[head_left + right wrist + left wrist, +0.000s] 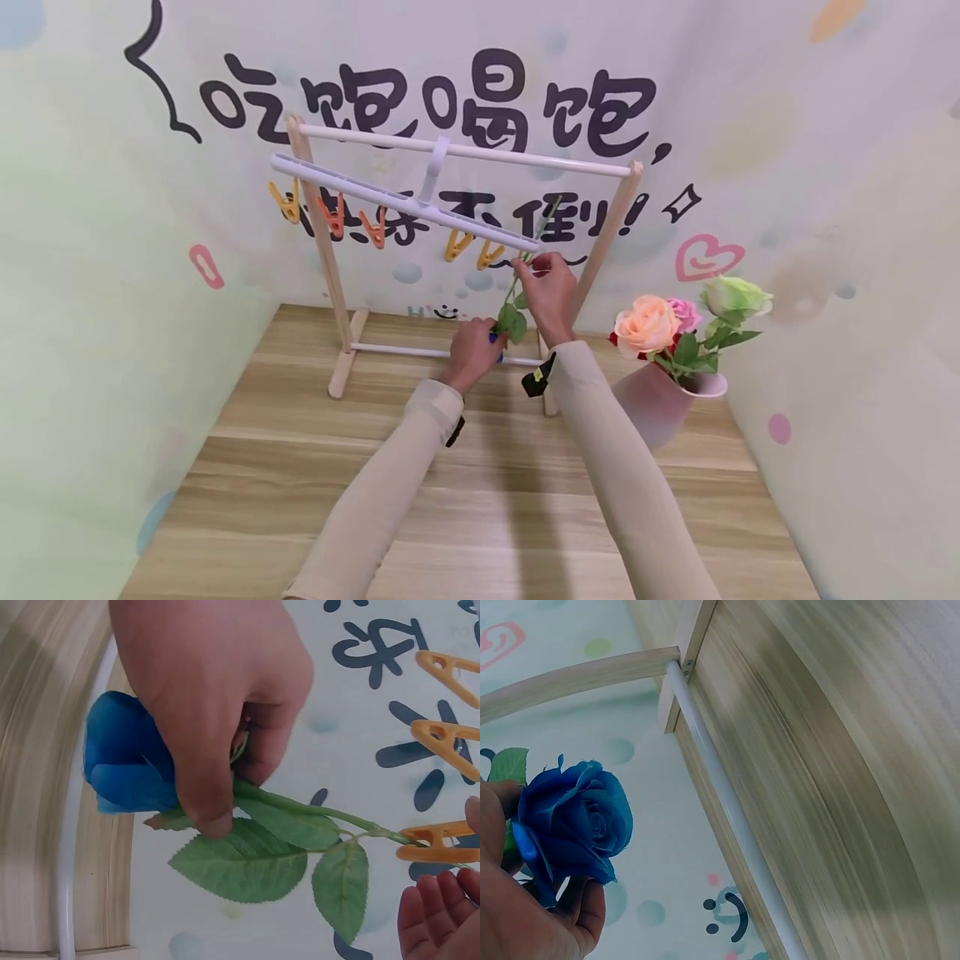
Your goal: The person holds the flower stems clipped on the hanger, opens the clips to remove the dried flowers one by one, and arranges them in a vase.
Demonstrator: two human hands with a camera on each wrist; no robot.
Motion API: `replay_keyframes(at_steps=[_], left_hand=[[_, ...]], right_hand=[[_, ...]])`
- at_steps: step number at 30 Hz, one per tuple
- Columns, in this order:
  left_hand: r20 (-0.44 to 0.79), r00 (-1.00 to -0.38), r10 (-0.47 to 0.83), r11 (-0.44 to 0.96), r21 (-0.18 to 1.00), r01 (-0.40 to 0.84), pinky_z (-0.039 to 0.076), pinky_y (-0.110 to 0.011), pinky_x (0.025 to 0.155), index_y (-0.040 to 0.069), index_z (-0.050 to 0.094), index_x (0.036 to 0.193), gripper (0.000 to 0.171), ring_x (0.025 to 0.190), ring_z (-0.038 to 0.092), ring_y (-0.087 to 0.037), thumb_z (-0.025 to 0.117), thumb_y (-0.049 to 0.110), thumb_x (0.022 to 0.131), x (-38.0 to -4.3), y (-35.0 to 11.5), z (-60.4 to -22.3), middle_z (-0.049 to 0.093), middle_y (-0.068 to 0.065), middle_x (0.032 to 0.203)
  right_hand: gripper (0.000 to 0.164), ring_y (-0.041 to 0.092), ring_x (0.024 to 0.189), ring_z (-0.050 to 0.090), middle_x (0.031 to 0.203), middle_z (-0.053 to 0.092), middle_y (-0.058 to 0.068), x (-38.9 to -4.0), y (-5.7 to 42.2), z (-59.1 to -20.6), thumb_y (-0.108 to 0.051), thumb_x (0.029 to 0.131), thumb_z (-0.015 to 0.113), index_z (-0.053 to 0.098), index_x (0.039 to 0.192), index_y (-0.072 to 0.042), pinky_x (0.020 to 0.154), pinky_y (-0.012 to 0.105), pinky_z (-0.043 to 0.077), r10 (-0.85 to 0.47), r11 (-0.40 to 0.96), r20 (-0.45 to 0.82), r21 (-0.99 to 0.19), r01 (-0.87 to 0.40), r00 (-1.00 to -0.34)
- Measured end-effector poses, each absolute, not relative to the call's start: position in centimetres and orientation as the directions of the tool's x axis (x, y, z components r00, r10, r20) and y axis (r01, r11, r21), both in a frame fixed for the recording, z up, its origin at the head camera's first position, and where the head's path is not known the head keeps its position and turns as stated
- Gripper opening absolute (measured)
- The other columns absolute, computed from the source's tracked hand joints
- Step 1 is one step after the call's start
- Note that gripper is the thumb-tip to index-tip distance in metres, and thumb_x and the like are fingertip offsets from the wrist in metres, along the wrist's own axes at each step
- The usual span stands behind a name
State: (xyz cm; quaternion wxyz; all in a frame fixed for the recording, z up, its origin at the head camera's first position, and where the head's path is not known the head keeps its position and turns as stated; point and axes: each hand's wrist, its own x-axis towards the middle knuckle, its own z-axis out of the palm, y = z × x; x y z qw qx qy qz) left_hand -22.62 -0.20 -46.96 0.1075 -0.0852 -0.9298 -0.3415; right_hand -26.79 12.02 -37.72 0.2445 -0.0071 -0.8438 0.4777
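A blue rose [585,817] hangs bloom-down, its green stem [330,814] rising to a yellow clip [435,844] at the right end of a white hanger [405,204]. My left hand [472,354] holds the rose just behind the bloom, thumb and fingers about the stem and leaves. At the hanger's end, my right hand [551,296] pinches the yellow clip, with the thumb on one side and the fingers on the other. The stem runs across the clip's tip, and its upper end [553,208] shows above the hanger.
The hanger tilts from the top rod [525,157] of a wooden rack [326,242]. More yellow clips [457,245] and orange clips [332,215] hang along it. A pale vase [652,408] with peach, pink and pale green roses stands right of my right forearm. A printed wall backs the wooden table [247,467].
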Motion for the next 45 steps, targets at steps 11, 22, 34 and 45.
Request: replay_keyframes(at_steps=[11, 22, 34, 45], left_hand=[[0.242, -0.966, 0.093, 0.773, 0.594, 0.223, 0.055, -0.044, 0.075, 0.004, 0.071, 0.109, 0.030, 0.086, 0.066, -0.029, 0.063, 0.030, 0.097, -22.5, -0.3, -47.1, 0.068, -0.015, 0.093], [0.212, -0.975, 0.073, 0.756, 0.626, 0.192, 0.054, -0.036, 0.069, 0.010, 0.072, 0.109, 0.026, 0.077, 0.064, -0.019, 0.060, 0.030, 0.098, -22.5, -1.5, -46.8, 0.069, -0.007, 0.088], [0.142, -0.987, 0.073, 0.719, 0.679, 0.151, 0.041, -0.028, 0.052, 0.012, 0.072, 0.093, 0.024, 0.060, 0.057, -0.014, 0.054, 0.026, 0.101, -21.3, -3.6, -48.0, 0.067, -0.003, 0.075], [0.051, -0.996, 0.070, 0.769, 0.634, 0.087, 0.037, -0.029, 0.051, 0.010, 0.064, 0.083, 0.028, 0.060, 0.054, -0.018, 0.055, 0.028, 0.101, -19.3, -5.6, -49.9, 0.061, -0.006, 0.071]], right_hand=[[0.034, 0.024, 0.073, 0.061, 0.080, 0.067, 0.010, -27.3, 11.1, -37.9, -0.038, 0.088, 0.072, 0.065, 0.087, -0.004, 0.067, 0.035, 0.047, 0.283, 0.638, 0.467, -0.744, -0.199, -0.838], [0.026, 0.024, 0.066, 0.060, 0.073, 0.069, 0.011, -27.3, 11.2, -37.3, -0.027, 0.088, 0.069, 0.068, 0.081, -0.002, 0.061, 0.030, 0.042, 0.203, 0.680, 0.500, -0.691, -0.246, -0.842], [0.031, 0.027, 0.070, 0.063, 0.077, 0.071, 0.012, -27.5, 11.8, -36.9, -0.033, 0.086, 0.071, 0.067, 0.083, -0.003, 0.064, 0.033, 0.044, 0.216, 0.680, 0.466, -0.703, -0.210, -0.858], [0.042, 0.025, 0.074, 0.060, 0.083, 0.068, 0.010, -27.6, 11.8, -36.4, -0.047, 0.090, 0.063, 0.064, 0.091, -0.005, 0.065, 0.031, 0.043, 0.254, 0.641, 0.373, -0.756, -0.134, -0.892]])
